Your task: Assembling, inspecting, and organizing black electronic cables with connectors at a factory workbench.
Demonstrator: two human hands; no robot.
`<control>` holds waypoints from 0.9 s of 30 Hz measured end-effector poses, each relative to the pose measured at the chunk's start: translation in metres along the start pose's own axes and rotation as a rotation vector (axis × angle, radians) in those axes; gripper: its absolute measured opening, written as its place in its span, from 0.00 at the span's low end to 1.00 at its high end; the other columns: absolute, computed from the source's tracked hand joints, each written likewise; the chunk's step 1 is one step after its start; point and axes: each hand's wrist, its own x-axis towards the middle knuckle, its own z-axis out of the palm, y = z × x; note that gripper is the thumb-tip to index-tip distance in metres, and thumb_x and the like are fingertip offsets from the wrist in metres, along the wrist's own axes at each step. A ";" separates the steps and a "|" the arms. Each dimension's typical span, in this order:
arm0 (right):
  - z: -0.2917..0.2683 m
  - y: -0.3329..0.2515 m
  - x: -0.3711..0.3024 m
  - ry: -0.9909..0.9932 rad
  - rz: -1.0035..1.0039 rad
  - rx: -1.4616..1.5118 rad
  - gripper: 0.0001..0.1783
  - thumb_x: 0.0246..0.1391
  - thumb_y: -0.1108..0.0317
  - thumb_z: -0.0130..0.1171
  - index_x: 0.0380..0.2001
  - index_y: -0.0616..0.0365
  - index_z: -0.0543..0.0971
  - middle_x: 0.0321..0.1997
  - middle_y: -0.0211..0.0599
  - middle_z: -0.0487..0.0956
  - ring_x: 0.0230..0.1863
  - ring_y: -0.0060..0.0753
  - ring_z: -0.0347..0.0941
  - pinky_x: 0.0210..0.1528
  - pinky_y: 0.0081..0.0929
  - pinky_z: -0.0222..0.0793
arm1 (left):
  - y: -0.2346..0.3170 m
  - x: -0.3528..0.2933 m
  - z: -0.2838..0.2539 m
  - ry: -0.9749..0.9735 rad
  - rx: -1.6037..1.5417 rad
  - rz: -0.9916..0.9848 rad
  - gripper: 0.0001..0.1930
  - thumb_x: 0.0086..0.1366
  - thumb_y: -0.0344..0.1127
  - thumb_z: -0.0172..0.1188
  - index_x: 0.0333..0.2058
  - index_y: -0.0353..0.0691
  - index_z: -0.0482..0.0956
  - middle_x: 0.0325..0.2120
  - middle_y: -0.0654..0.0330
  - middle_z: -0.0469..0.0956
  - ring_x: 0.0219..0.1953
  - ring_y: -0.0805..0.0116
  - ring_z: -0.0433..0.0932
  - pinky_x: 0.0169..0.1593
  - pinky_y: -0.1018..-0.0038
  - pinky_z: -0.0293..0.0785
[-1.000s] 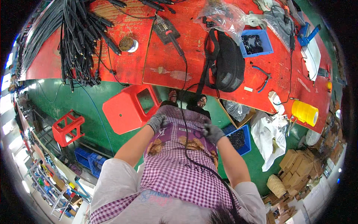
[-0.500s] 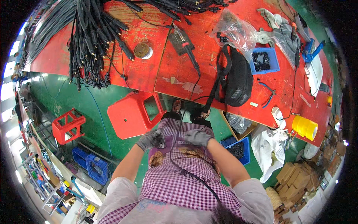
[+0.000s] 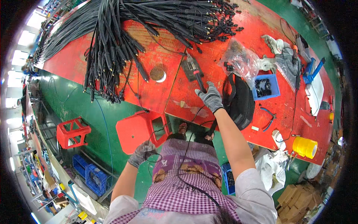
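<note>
My left hand (image 3: 141, 154), in a grey glove, is closed on a thin black cable (image 3: 156, 161), which hangs in a loop beside the purple checked apron. My right hand (image 3: 211, 98), also gloved, reaches over the red table. Its thumb and forefinger are spread on either side of the black handle of a soldering iron (image 3: 195, 71). The iron rests on a dark block with its tip pointing away from me. Left of it stands a round tin (image 3: 158, 74) with a thin wire rising from it.
A large bundle of black cables (image 3: 112, 56) hangs over the table's far left edge. Near my right arm lie a black bag (image 3: 240, 104), a blue bin (image 3: 274, 84) of small black parts and pliers (image 3: 269, 119). A red stool (image 3: 136, 132) stands by my left hand.
My right hand has moved from my lap up and forward to the iron's handle. My left hand has shifted slightly left and lower, with the cable. The whole view has tilted.
</note>
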 end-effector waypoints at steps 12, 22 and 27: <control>0.072 0.064 0.058 0.070 -0.090 0.460 0.16 0.46 0.55 0.54 0.25 0.59 0.70 0.16 0.41 0.71 0.18 0.38 0.67 0.23 0.33 0.61 | 0.032 0.007 0.038 -0.108 0.081 -0.011 0.11 0.46 0.30 0.60 0.30 0.38 0.70 0.28 0.61 0.74 0.36 0.63 0.74 0.44 0.65 0.67; 0.009 -0.015 0.003 0.019 -0.087 0.563 0.08 0.49 0.66 0.54 0.25 0.59 0.69 0.18 0.22 0.65 0.20 0.13 0.57 0.21 0.17 0.57 | 0.086 -0.031 0.024 -0.002 0.514 0.031 0.12 0.47 0.30 0.62 0.32 0.39 0.70 0.27 0.67 0.71 0.32 0.76 0.70 0.37 0.80 0.66; 0.001 -0.016 -0.008 0.082 -0.135 0.588 0.12 0.48 0.61 0.54 0.25 0.59 0.69 0.15 0.25 0.64 0.17 0.17 0.56 0.20 0.21 0.56 | 0.120 -0.048 0.052 -0.084 0.541 0.039 0.12 0.47 0.28 0.62 0.31 0.40 0.68 0.29 0.65 0.70 0.33 0.75 0.70 0.39 0.79 0.67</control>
